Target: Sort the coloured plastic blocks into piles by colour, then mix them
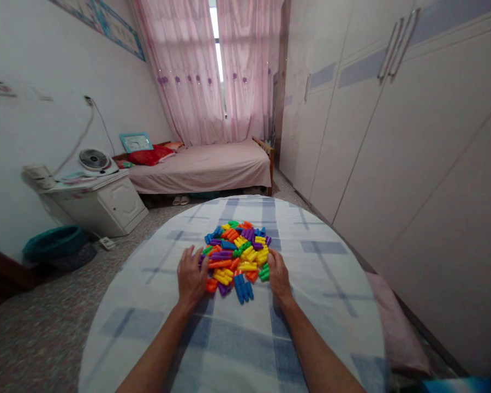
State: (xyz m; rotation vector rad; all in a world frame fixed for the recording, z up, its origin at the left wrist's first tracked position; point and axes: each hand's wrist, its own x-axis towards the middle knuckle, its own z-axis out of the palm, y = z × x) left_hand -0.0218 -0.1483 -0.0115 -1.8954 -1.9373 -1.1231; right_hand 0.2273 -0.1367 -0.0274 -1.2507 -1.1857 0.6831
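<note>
A heap of colourful plastic building pieces (233,254), in blue, yellow, orange, green and purple, lies on the round table (237,338) with its checked cloth. My left hand (191,274) rests against the left edge of the heap, fingers spread, beside purple and orange pieces. At the right edge, my right hand (279,274) lies with loosely curved fingers next to yellow and green pieces (264,272). Neither hand visibly holds a piece. Closest to me, between the hands, is a blue piece (241,289). Pieces deeper in the heap are partly covered by others.
Beyond the table is a bed (213,164) with a pink sheet. A white cabinet (117,202) with a fan (95,160) on it stands left, near a teal bin (55,243). Tall wardrobe doors (376,164) line the right side.
</note>
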